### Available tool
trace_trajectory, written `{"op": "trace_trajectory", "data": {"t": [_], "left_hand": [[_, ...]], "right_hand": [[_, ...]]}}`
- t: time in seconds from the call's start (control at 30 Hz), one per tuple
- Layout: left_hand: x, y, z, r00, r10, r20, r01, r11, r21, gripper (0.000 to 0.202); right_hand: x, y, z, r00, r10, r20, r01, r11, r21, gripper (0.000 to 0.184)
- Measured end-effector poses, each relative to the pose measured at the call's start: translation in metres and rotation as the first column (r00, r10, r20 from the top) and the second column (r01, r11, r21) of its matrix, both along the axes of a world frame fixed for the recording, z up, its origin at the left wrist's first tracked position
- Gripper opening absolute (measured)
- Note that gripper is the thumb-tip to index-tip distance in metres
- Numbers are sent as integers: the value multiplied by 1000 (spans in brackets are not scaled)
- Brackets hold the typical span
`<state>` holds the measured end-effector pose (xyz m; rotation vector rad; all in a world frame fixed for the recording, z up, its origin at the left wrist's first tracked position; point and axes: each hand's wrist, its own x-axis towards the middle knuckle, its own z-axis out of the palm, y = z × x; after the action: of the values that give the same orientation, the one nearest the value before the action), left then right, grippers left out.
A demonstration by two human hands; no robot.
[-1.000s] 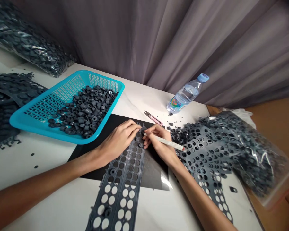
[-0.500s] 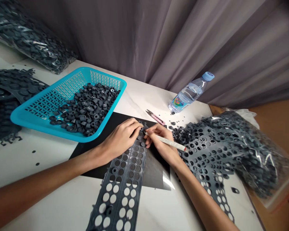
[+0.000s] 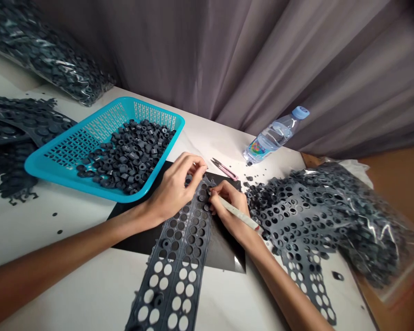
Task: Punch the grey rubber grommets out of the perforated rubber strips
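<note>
A dark rubber sheet (image 3: 179, 257) full of round holes lies lengthwise in front of me, its far part over a black mat (image 3: 227, 257). My left hand (image 3: 181, 184) is raised slightly above the sheet's far left side, thumb and forefinger pinched together. Whatever might be between those fingertips is too small to make out. My right hand (image 3: 229, 202) grips a pen-like tool with a pale wrapped handle (image 3: 239, 214), held at the sheet's far right edge. Its tip is hidden by the fingers. A few round rubber pieces still sit in the sheet, one being a small ring (image 3: 158, 299).
A blue basket (image 3: 89, 189) of small rubber rings stands on the left. Pink-handled thread snips (image 3: 225, 169) and a water bottle (image 3: 274, 135) are beyond my right hand. Punched rubber sheets (image 3: 293, 216) and a plastic bag (image 3: 382, 243) crowd the right; another filled bag (image 3: 55, 59) lies back left.
My left hand has lifted off the sheet, its pinched fingertips now up and away from the tool. My right hand stays at the sheet's edge with the tool. The view has shifted slightly.
</note>
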<state>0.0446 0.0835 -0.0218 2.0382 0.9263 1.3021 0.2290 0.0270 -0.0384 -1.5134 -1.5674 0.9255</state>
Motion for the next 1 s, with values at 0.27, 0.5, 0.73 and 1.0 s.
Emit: {"op": "trace_trajectory", "data": {"t": [0.27, 0.5, 0.73, 1.0], "left_hand": [[-20, -20, 17, 893, -77, 444, 391, 621, -679, 19], [-37, -45, 12, 833, 7, 553, 517, 346, -783, 23], [-35, -45, 11, 766, 102, 635, 597, 253, -761, 25], [-39, -42, 5, 734, 145, 663, 628, 225, -745, 19]], "right_hand": [[-3, -4, 8, 995, -101, 5, 99, 983, 155, 28], [-9, -9, 8, 911, -225, 346, -2, 837, 547, 19], [-4, -10, 12, 861, -51, 506, -181, 899, 398, 22], [1, -10, 18, 765, 174, 620, -359, 915, 186, 14]]}}
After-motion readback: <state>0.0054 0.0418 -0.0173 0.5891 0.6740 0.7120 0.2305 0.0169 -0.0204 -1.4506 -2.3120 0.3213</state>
